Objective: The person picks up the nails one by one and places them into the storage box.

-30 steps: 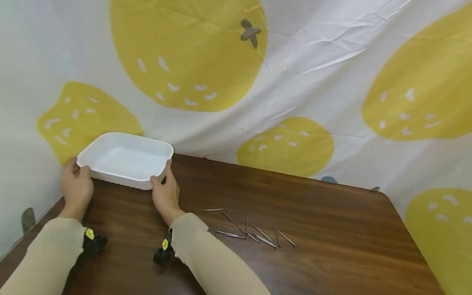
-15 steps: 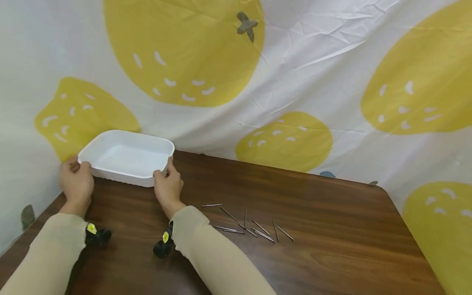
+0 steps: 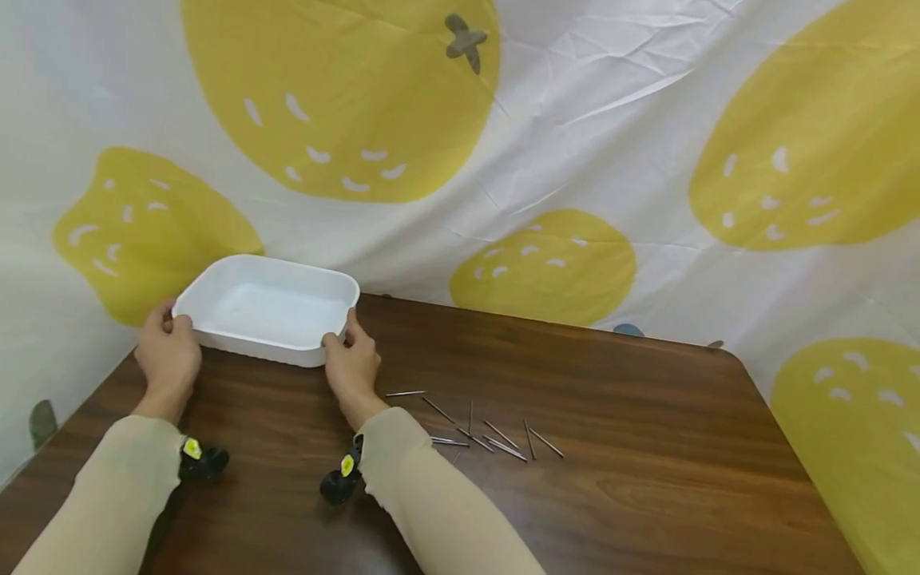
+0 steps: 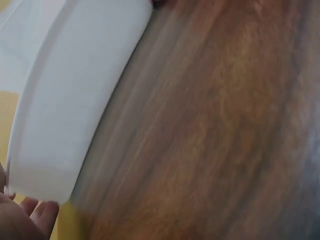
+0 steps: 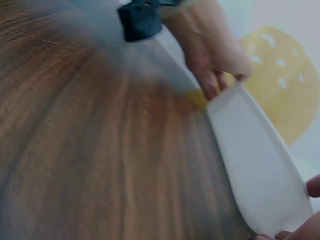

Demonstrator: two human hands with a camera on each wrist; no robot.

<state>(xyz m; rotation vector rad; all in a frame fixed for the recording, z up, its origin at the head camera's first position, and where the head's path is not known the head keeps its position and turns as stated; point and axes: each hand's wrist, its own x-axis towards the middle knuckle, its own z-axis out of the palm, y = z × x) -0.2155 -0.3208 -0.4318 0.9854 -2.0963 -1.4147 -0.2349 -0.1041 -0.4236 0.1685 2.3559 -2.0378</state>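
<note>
white tray [image 3: 266, 313] gripped at its near corners by left hand [image 3: 169, 356] and right hand [image 3: 353, 364], metal rods [image 3: 505, 448] nearby

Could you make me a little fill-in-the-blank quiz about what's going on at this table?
1. The left hand and right hand grip a tray coloured ____.
2. The hand nearer the thin metal rods is the ____ one.
3. The hanging cloth shows large fruit prints coloured ____.

Missing words: white; right; yellow.
</note>
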